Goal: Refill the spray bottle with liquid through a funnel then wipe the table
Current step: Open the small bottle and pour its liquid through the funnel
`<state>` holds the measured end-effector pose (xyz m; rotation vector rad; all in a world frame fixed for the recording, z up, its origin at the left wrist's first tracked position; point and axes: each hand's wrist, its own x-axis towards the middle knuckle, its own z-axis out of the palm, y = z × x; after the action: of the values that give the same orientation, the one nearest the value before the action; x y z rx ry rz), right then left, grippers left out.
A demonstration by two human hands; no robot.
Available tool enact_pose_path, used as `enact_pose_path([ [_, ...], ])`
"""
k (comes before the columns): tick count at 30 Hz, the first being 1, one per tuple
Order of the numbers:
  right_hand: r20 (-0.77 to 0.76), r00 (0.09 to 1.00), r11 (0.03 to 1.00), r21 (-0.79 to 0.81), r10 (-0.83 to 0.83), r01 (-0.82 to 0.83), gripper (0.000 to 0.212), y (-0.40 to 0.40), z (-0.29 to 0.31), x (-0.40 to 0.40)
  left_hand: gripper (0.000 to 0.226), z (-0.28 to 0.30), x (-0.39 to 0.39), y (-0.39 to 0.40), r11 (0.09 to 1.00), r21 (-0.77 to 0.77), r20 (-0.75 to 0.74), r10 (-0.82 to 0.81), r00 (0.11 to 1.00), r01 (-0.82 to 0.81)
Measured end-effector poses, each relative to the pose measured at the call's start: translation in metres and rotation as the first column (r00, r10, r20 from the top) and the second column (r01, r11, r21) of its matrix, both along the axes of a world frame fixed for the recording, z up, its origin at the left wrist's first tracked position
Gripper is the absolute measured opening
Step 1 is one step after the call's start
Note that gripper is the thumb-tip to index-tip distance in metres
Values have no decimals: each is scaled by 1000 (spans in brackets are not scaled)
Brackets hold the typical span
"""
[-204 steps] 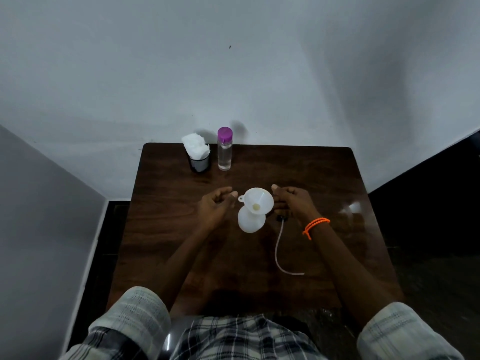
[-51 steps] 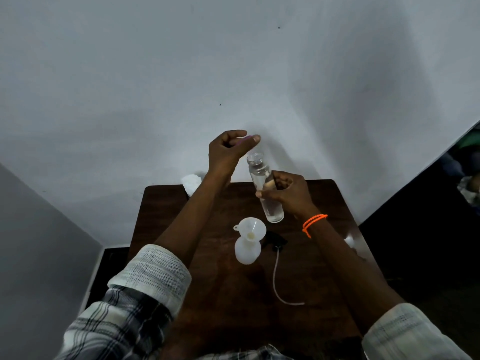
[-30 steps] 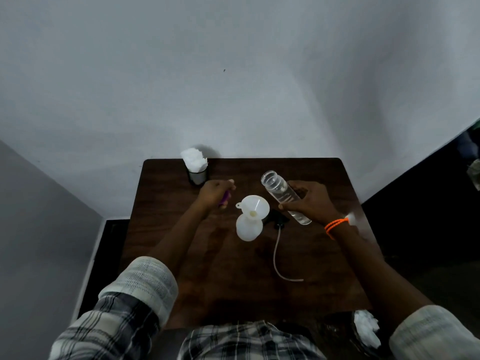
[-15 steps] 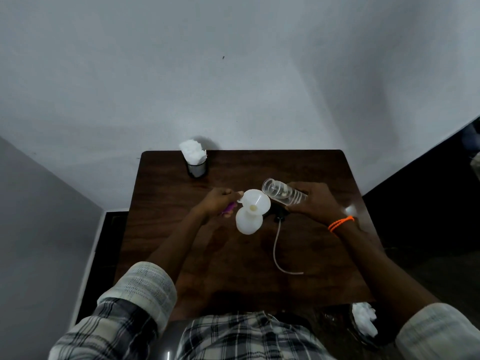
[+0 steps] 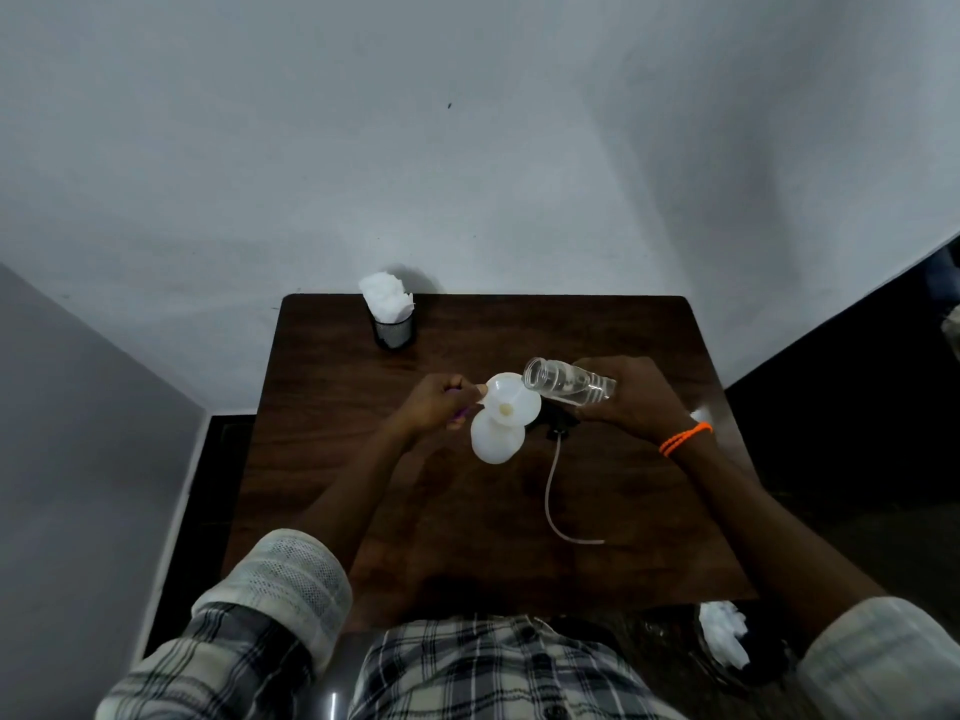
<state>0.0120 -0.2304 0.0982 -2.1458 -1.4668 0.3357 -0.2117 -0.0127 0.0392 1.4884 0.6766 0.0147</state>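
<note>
A white round spray bottle (image 5: 496, 441) stands mid-table with a white funnel (image 5: 511, 400) set in its neck. My right hand (image 5: 631, 394) grips a clear uncapped bottle (image 5: 569, 383), tipped almost flat with its open mouth over the funnel's right rim. My left hand (image 5: 439, 402) pinches the funnel's small tab and also holds the purple cap (image 5: 457, 412), mostly hidden under the fingers. The black spray head (image 5: 558, 424) lies just right of the spray bottle, its thin tube (image 5: 553, 493) trailing toward me.
A black mesh cup stuffed with white tissues (image 5: 390, 317) stands at the back left of the dark wooden table (image 5: 519, 537). A dark bin with crumpled tissue (image 5: 724, 636) sits on the floor at the near right. White walls enclose the back and left.
My right hand has tipped the clear bottle flatter and brought its mouth over the funnel rim. My left hand, with the cap, has stayed at the funnel's tab.
</note>
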Motion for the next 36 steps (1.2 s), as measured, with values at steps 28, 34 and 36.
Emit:
enact_pose_path([
  [28,164,986,996,-92,35,-20,69,-4,29,1,28,-7,-5,-6,998,30,3,64,998,-64],
  [34,209,978,996,-91,16,3,67,-6,27,3,29,-8,-6,-6,997,32,-4,68,998,-68],
  [36,217,976,996,-93,17,3,68,-6,26,4,29,-8,-7,-7,997,37,-6,70,998,-69],
])
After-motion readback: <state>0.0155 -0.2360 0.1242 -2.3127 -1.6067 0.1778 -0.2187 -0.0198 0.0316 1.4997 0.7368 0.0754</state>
